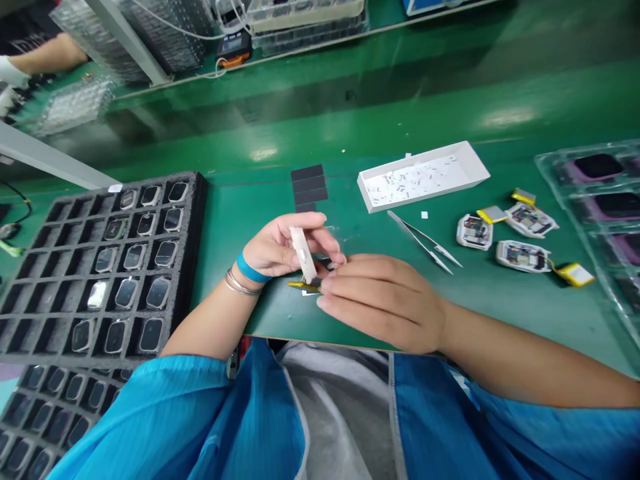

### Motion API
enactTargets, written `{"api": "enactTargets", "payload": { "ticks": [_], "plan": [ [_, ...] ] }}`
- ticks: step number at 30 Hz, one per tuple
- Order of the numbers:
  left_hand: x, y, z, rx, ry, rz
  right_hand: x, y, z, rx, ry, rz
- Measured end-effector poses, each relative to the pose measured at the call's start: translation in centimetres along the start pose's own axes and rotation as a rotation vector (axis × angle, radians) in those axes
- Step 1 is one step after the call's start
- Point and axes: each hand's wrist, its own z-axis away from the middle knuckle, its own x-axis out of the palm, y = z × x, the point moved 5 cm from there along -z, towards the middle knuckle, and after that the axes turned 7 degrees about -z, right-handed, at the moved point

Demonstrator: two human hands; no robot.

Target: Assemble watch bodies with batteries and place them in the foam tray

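- Left hand: the grip is pressed together, pinching a pale plastic strip between thumb and fingers, just above the middle of the green surface.
- Right hand: fingers lie close together, their tips at a small yellow-and-black piece. The hands partly hide it, so whether the grip pinches it cannot be told.
- Lower left of the frame: a black foam tray with watch units in most visible cells; several upper cells show none.
- Right of the hands: three opened watch bodies lie apart from yellow-wrapped pouch batteries; these appear unfitted so far.
- Above them: steel tweezers rest untouched beside a white card tray of small white pieces.
- Upper centre: dark rectangular pads lie in a stack-like row.
- Far right: a clear plastic tray holds dark, purple-edged units.
- Upper left: a co-worker's gloved hand.
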Motion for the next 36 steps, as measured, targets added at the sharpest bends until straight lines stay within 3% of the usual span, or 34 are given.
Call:
{"api": "enactTargets", "payload": {
  "ticks": [11, 15, 19, 24, 29, 36],
  "plan": [
    [0.2, 0.4, -0.2, -0.039, 0.022, -0.034, 0.1, 1.1, 0.7, 0.159, 0.000, -0.020],
    [0.0, 1.7, -0.1, -0.027, 0.116, -0.104, 0.4, 2.3, 1.0, 0.236, 0.103, 0.059],
    [-0.4, 2.4, -0.2, -0.098, 0.229, -0.155, 1.3, 4.7, 1.8, 0.430, 0.148, 0.115],
    [0.0, 2.3, -0.3, -0.149, 0.142, -0.099, 1.9, 6.3, 2.6, 0.559, 0.164, 0.085],
    [0.2, 2.6, -0.1, -0.095, 0.096, -0.117, 1.7, 6.0, 2.5, 0.546, 0.198, 0.053],
    [0.4, 2.7, -0.3, 0.010, 0.144, -0.138, 1.5, 5.6, 2.4, 0.492, 0.230, 0.008]
  ]
}}
